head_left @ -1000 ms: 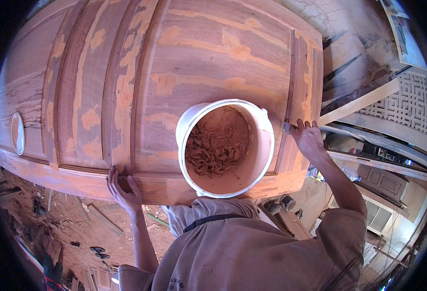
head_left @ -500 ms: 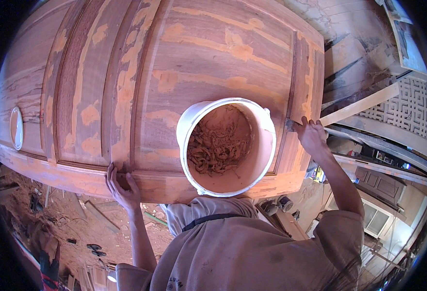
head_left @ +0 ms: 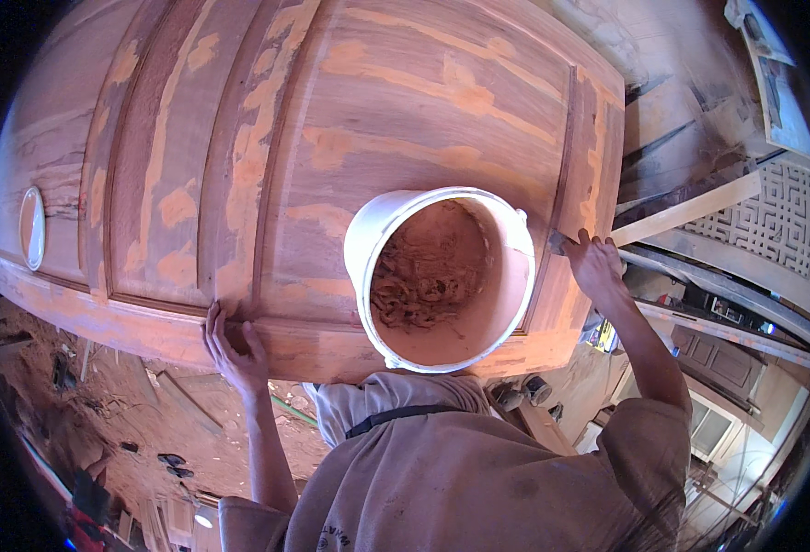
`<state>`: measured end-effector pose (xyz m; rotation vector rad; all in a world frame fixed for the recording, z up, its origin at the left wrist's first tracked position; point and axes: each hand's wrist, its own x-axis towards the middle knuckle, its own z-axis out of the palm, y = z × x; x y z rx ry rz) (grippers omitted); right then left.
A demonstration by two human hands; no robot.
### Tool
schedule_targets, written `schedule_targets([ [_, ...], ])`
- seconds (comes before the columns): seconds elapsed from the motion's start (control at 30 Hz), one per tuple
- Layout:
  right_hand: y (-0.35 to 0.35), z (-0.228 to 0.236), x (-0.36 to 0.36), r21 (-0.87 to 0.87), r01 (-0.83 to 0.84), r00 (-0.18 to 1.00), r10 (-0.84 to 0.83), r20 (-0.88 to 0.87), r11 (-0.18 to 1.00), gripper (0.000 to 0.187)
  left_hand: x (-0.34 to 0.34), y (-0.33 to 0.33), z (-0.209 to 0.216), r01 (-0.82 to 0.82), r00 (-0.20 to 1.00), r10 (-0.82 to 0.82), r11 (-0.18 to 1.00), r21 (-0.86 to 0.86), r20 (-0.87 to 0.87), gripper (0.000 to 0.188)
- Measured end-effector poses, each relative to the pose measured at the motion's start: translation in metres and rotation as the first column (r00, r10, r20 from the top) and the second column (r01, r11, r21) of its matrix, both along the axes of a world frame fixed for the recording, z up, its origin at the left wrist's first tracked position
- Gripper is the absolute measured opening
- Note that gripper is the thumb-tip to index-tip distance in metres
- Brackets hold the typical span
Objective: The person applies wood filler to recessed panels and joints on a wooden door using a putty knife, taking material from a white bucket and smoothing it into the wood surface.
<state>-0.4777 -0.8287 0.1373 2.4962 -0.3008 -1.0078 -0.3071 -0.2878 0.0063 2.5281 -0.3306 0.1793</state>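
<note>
A panelled wooden door [head_left: 405, 124] lies flat before me, streaked with orange-tan filler. On its near part a white bucket [head_left: 364, 244] leans slightly toward me, partly filled with lumpy reddish-brown filler [head_left: 437, 276]. My right hand [head_left: 596, 265], right of the bucket over the door's right side, is closed on a small putty knife [head_left: 559, 243]; its grey blade points left and the fingers cover its handle. At the door's near edge, left of the bucket, my left hand [head_left: 235, 354] rests with thumb and fingers apart. A dark patch shows between them; I cannot tell whether it is shadow.
A white oval lid or dish [head_left: 32, 228] lies on the door's far left. To the right are a pale wooden strip [head_left: 690, 209], a white lattice panel [head_left: 782, 216] and stacked boards. Wood scraps [head_left: 187, 402] and dust cover the floor at lower left.
The view has shifted slightly, so the door and bucket appear a little further right. My right hand still grips the putty knife, and my left hand stays at the door's near edge.
</note>
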Motion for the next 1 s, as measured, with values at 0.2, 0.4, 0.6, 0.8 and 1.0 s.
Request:
schedule_targets([
  [0.2,-0.001,-0.001,0.001,0.020,-0.003,0.999,0.002,0.034,1.000,0.017,0.000,0.003,-0.004,0.017,0.999,-0.017,1.000,0.004,0.040,0.038],
  [0.4,0.009,-0.001,0.017,-0.002,-0.026,1.000,0.026,-0.007,1.000,0.018,0.000,0.003,-0.003,0.007,1.000,-0.006,1.000,-0.015,0.015,0.037],
  [0.6,-0.004,0.034,0.022,-0.018,0.032,0.999,-0.031,0.034,0.999,0.017,0.000,0.000,0.001,-0.001,1.000,0.001,1.000,0.009,0.001,0.037],
  [0.8,-0.012,0.035,0.014,0.044,0.104,0.993,-0.101,-0.067,0.994,0.021,0.000,0.004,-0.005,0.002,1.000,-0.002,1.000,0.013,0.026,0.037],
  [1.0,-0.006,0.035,0.001,0.055,0.077,0.997,-0.077,0.005,0.995,0.032,0.001,0.002,-0.003,0.021,0.999,-0.023,0.999,0.039,0.046,0.036],
])
